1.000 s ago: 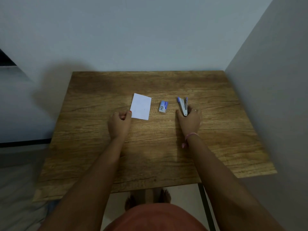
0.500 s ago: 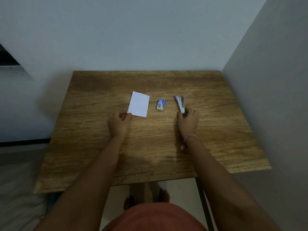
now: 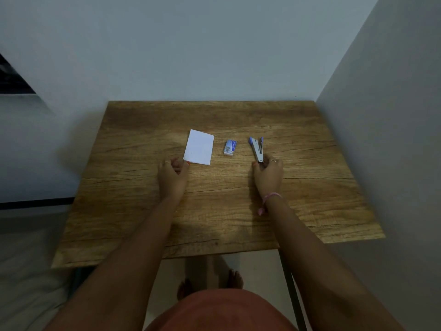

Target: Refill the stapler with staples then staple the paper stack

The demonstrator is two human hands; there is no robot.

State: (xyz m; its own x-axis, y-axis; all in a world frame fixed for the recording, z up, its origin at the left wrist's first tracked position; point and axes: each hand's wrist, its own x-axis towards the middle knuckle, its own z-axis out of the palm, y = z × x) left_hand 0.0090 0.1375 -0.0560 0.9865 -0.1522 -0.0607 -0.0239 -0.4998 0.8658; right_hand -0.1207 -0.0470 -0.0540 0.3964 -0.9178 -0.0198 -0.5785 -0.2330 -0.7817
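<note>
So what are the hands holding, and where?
The right hand grips the stapler by its near end. The left hand pinches the paper's near corner.

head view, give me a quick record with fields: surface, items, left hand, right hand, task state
surface: wooden table
items: paper stack, staple box, stapler, in a row left to right
left hand: fingers curled, pinching the paper stack's near corner
right hand: gripping the stapler's near end
stapler state: splayed open, lying on the table
task state: staple box untouched, refill not yet done
</note>
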